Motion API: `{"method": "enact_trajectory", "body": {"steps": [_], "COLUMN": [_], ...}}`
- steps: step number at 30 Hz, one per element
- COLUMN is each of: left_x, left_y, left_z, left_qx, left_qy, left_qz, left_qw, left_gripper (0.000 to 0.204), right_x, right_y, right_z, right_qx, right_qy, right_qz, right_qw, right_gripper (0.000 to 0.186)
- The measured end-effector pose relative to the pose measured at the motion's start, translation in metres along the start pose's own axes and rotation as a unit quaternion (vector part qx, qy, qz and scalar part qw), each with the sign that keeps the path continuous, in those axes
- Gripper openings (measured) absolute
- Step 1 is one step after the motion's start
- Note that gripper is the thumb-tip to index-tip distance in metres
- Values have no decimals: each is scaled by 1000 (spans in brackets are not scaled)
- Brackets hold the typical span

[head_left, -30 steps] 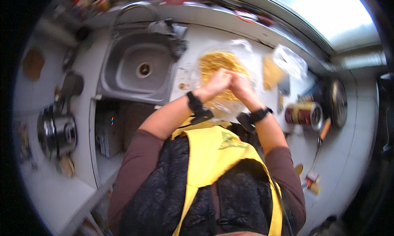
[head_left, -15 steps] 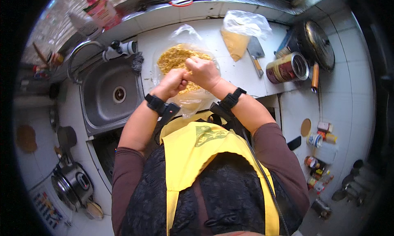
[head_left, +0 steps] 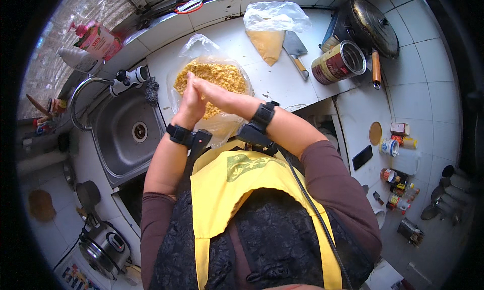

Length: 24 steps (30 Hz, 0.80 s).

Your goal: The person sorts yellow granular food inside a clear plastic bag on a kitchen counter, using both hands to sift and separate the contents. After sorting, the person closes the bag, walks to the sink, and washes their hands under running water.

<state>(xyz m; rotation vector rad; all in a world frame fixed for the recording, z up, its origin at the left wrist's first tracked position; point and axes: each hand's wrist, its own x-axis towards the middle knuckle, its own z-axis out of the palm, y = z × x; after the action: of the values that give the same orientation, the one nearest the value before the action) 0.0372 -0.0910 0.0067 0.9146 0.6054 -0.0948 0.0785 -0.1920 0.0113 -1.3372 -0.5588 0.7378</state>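
Observation:
A crumbly yellow mixture [head_left: 222, 74] lies heaped on a clear plastic bag [head_left: 199, 44] spread over the white counter. My left hand [head_left: 190, 106] and my right hand [head_left: 216, 95] meet palm to palm above its near-left part. Fingers on both are stretched out and pressed flat against the other hand, so both are open. Whether anything is caught between the palms is hidden. Black straps with small devices sit on both wrists.
Left of the bag is a steel sink [head_left: 126, 133] with a curved tap [head_left: 80, 96]. Beyond, to the right, lie a bag of tan powder [head_left: 267, 45] and a cleaver [head_left: 295, 47]. A large tin [head_left: 337, 63] stands by a dark lidded pan [head_left: 375, 27].
Both hands were curled into fists, touching over the mixture. Now the fingers are straightened and the palms lie together. The whole view has shifted somewhat.

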Motion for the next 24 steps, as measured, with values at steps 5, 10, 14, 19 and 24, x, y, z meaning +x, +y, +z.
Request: {"method": "enact_trajectory", "body": {"steps": [5, 10, 14, 19, 24], "left_x": [-24, -28, -4, 10, -27], "left_y": [4, 14, 8, 20, 41], "left_z": [35, 37, 18, -5, 25], "left_qx": [-132, -13, 158, 186, -175], "left_qy": [-105, -30, 45, 5, -63], "left_qz": [78, 109, 128, 163, -39], "left_qw": [983, 993, 978, 969, 982], "left_gripper": [43, 56, 57, 52, 61], "right_x": [24, 11, 11, 4, 3], "right_y": [25, 7, -37, -53, -15], "right_z": [-5, -2, 17, 7, 8], "right_qx": [-152, -66, 307, 215, -241], "right_qy": [118, 88, 107, 29, 48], "right_qz": [7, 112, 125, 41, -40], "right_qw": [981, 988, 937, 975, 968], "right_gripper": [52, 61, 73, 74, 63]}}
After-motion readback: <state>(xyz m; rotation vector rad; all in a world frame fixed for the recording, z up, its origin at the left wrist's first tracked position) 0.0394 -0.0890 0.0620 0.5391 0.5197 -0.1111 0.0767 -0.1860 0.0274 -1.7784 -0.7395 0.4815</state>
